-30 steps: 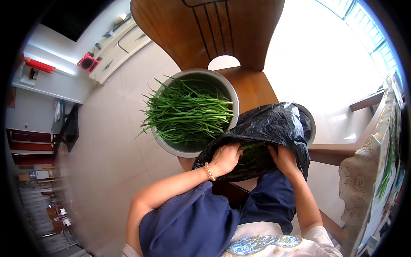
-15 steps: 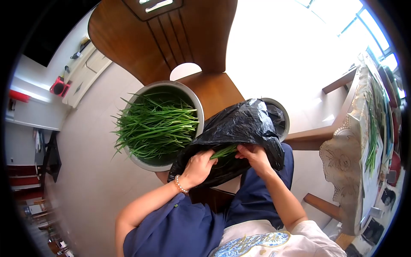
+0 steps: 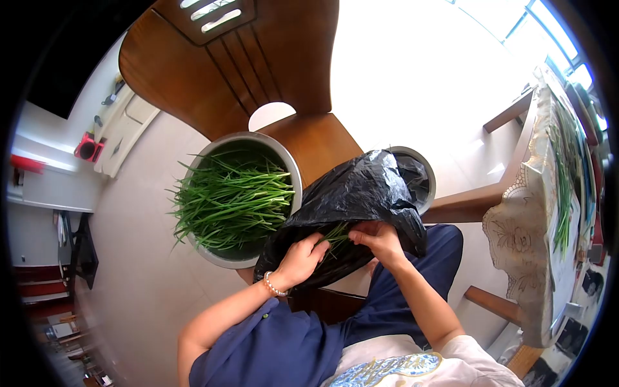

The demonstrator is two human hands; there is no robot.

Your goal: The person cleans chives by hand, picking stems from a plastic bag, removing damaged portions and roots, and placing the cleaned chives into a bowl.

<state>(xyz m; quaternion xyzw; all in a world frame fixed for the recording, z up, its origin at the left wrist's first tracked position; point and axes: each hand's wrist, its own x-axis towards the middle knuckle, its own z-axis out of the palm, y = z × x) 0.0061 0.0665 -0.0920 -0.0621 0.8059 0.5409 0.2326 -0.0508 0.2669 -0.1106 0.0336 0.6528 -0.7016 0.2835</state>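
Note:
A black plastic bag (image 3: 351, 190) lies across my lap with its mouth toward me. My left hand (image 3: 300, 263), wearing a beaded bracelet, is at the bag's opening, fingers curled round the near end of some thin green chives (image 3: 336, 235). Opposite it, my right hand (image 3: 379, 242) pinches the other end between thumb and fingers. The strands look loose and spread between the two hands, partly inside the bag's dark mouth. Left of the bag, a metal basin (image 3: 296, 169) holds a heap of long chives (image 3: 235, 200), some hanging over its rim.
A wooden chair (image 3: 284, 71) faces me, its seat beyond the basin and bag. Another round container (image 3: 428, 174) lined with black plastic stands behind the bag. On the right, a lace-covered table (image 3: 512, 238) carries more green stalks (image 3: 563, 213). A pale cabinet (image 3: 129, 126) is at left.
The chives between my hands have gone from a tight bundle to loose, spread strands. My left hand has shifted slightly down and left. The whole view has tilted a little.

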